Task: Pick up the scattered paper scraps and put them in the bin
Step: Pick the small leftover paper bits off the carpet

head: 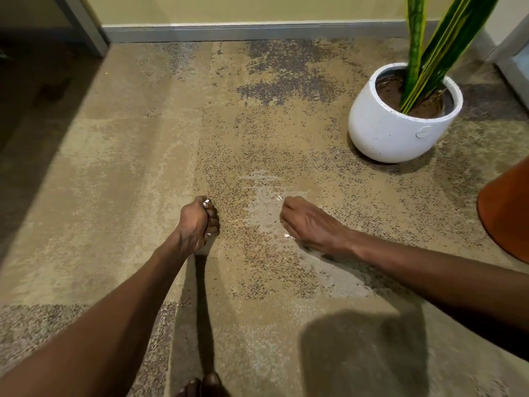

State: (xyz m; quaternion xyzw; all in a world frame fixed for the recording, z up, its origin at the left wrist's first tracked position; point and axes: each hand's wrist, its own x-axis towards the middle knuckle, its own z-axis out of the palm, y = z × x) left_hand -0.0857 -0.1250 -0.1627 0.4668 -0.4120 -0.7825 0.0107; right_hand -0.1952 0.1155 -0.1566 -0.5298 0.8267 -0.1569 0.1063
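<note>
My left hand (199,222) is curled into a fist low over the carpet and grips white paper scraps (205,247); bits show between its fingers and one piece sticks out below the fist. My right hand (310,223) lies palm down on the carpet with its fingers stretched forward and left. A small white scrap (287,235) peeks out at its thumb side, touching the hand. Another tiny scrap (279,198) lies on the carpet just beyond its fingertips. An orange tapered object (506,213), maybe the bin, is cut off at the right edge.
A white pot (395,130) with a tall green striped plant stands at the back right. A wall with a grey skirting board (252,31) runs along the back. Patterned beige carpet (143,167) covers the floor. My feet (201,386) show at the bottom edge.
</note>
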